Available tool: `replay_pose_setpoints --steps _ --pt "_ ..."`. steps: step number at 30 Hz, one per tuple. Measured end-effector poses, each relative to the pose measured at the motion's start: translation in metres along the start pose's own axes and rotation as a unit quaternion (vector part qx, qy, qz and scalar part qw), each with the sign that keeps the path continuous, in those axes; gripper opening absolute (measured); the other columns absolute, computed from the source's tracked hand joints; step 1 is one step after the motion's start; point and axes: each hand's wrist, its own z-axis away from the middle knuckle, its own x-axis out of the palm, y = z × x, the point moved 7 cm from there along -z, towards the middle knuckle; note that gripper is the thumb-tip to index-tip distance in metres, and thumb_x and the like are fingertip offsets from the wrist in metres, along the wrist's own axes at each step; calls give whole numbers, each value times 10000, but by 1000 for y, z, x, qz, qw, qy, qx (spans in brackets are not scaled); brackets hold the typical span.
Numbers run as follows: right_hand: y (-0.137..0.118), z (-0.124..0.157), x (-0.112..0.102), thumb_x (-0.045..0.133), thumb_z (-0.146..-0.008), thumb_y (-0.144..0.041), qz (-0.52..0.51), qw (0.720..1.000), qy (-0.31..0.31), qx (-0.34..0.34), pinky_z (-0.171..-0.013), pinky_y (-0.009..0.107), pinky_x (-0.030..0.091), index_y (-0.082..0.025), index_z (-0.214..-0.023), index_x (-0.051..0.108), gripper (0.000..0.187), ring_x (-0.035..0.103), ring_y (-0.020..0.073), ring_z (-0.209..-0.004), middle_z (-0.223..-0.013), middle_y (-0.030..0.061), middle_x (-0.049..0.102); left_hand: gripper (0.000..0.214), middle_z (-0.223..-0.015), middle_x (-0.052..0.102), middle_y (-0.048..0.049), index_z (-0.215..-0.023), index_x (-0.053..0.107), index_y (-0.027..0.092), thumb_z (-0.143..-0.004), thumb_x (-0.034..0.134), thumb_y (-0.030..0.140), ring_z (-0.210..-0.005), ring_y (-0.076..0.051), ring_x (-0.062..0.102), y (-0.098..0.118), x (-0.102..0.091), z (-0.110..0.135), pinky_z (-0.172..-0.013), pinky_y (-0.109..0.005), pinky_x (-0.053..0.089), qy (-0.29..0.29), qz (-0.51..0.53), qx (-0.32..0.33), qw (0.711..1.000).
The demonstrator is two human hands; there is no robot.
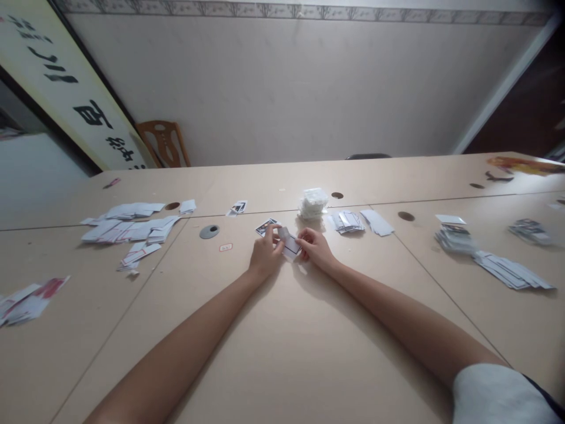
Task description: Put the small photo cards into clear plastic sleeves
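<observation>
Two-handed grip (pixel 265 255) on card (pixel 291 245), pale table (pixel 304 347), grey wall (pixel 282 88)

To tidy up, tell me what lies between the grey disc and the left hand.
In the head view, a small red-bordered label lies on the table between the grey disc and left hand.

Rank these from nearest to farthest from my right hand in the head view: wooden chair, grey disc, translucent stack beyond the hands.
From the right hand:
1. Translucent stack, just beyond it.
2. Grey disc, to its left.
3. Wooden chair, far left, beyond the table.
</observation>
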Motion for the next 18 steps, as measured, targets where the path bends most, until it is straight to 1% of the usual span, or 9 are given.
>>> replay_pose_setpoints --steps 2,6,8,14,18 --pt "-1 0 0 620 -752 -310 7 1000 -2 0 -359 216 407 -208 -718 517 149 526 119 -378 -488 -63 531 303 -889 698 -48 -1137 462 218 -841 524 230 -759 -184 673 0 -1 0 -644 -251 484 2 1 -5 1000" --pt "-4 2 1 625 -745 -304 12 1000 -9 -1 -370 218 405 -204 -711 520 148 534 122 -391 -501 -56 537 273 -781 667 -23 -1101 434 215 -841 513 246 -608 -165 620 -2 -1 1 -569 -236 433 8 0 -19 1000" --pt "-5 2 1 625 -740 -301 14 1000 -10 0 -371 221 401 -204 -702 519 149 535 124 -394 -503 -54 535 263 -751 650 -13 -1091 428 216 -841 504 241 -563 -155 591 -3 -1 1 -544 -229 407 11 -1 -24 1000" --pt "-7 2 1 616 -728 -287 15 1000 -11 0 -382 228 405 -205 -680 507 144 537 124 -405 -520 -52 533 249 -738 613 -8 -1078 434 213 -836 492 217 -576 -154 568 -4 -2 2 -556 -232 389 19 -12 -16 1000" --pt "-7 2 1 609 -720 -280 14 1000 -12 2 -384 227 408 -204 -681 505 135 538 121 -407 -530 -52 532 259 -690 573 15 -1097 430 213 -841 472 209 -561 -151 541 -7 -3 1 -560 -234 376 25 -5 -21 999"
